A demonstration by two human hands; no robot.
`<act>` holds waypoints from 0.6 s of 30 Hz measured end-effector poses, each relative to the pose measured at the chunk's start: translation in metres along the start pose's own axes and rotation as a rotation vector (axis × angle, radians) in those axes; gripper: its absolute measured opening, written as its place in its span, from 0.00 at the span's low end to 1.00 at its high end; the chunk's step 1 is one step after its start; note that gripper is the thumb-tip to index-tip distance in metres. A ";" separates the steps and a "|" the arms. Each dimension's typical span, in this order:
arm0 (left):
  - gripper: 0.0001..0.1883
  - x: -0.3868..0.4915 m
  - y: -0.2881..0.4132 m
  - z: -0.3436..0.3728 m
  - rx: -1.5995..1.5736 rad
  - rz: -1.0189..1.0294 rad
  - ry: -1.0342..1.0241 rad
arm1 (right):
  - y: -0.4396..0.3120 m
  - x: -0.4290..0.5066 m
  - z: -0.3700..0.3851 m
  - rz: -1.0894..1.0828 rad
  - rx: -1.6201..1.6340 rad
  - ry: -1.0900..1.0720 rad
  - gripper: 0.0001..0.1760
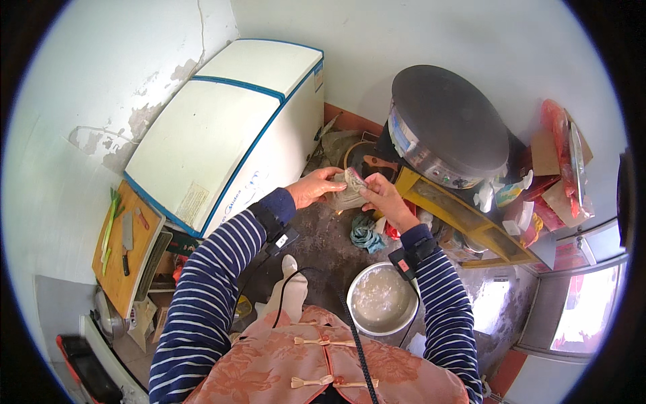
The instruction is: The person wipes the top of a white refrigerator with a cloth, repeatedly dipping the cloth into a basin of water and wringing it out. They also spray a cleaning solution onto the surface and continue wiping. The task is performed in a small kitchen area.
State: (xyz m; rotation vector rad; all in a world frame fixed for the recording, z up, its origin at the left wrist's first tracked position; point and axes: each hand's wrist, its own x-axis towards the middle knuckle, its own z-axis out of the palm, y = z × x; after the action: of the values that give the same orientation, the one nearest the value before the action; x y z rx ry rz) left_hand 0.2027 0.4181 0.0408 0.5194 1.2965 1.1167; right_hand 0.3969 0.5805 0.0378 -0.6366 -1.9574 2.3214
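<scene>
My left hand (315,188) and my right hand (386,198) are raised in front of me, holding a pale, crumpled cloth item (350,192) between them. The fingers of both hands pinch its upper part, where a pink and dark patterned edge shows. The cloth's exact kind cannot be told. Below, a metal basin (383,299) of cloudy, foamy water stands on the floor near my feet. A bunched teal cloth (367,233) lies on the floor between the basin and my right hand.
A white chest freezer (202,146) fills the left. On the right, a round black griddle (449,116) stands beside a yellow frame (454,217) and piled packages. A wooden board (118,242) at far left bears a cleaver (127,235), a small knife (142,217) and green onions (110,227). Cables hang before me.
</scene>
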 end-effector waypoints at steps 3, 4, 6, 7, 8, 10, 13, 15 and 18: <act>0.30 0.000 -0.003 0.005 -0.033 -0.034 0.063 | 0.005 0.003 0.002 -0.004 0.038 0.082 0.07; 0.29 0.003 -0.005 0.011 0.016 -0.058 0.093 | 0.010 0.001 0.001 -0.041 0.046 0.129 0.08; 0.28 0.009 -0.012 0.029 -0.143 -0.088 -0.020 | 0.023 -0.008 -0.007 -0.031 -0.033 0.209 0.08; 0.27 0.014 -0.016 0.038 -0.229 -0.105 -0.095 | 0.030 -0.013 -0.012 -0.036 -0.059 0.233 0.08; 0.29 0.020 -0.022 0.048 -0.214 -0.142 -0.146 | 0.038 -0.018 -0.017 -0.070 -0.125 0.252 0.08; 0.30 0.039 -0.030 0.064 -0.245 -0.238 -0.216 | 0.055 -0.032 -0.024 -0.278 -0.241 0.347 0.10; 0.34 0.075 -0.055 0.109 -0.241 -0.291 -0.257 | 0.081 -0.054 -0.030 -0.336 -0.127 0.532 0.14; 0.36 0.094 -0.071 0.146 -0.190 -0.289 -0.343 | 0.093 -0.075 -0.040 -0.356 -0.134 0.602 0.13; 0.38 0.115 -0.091 0.195 -0.112 -0.423 -0.245 | 0.115 -0.121 -0.045 -0.283 -0.140 0.865 0.10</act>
State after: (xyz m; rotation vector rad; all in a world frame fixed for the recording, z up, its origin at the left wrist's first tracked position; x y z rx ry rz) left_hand 0.4033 0.5314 -0.0410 0.2703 1.0600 0.7420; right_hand 0.5493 0.5644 -0.0424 -1.0555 -1.6310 1.3847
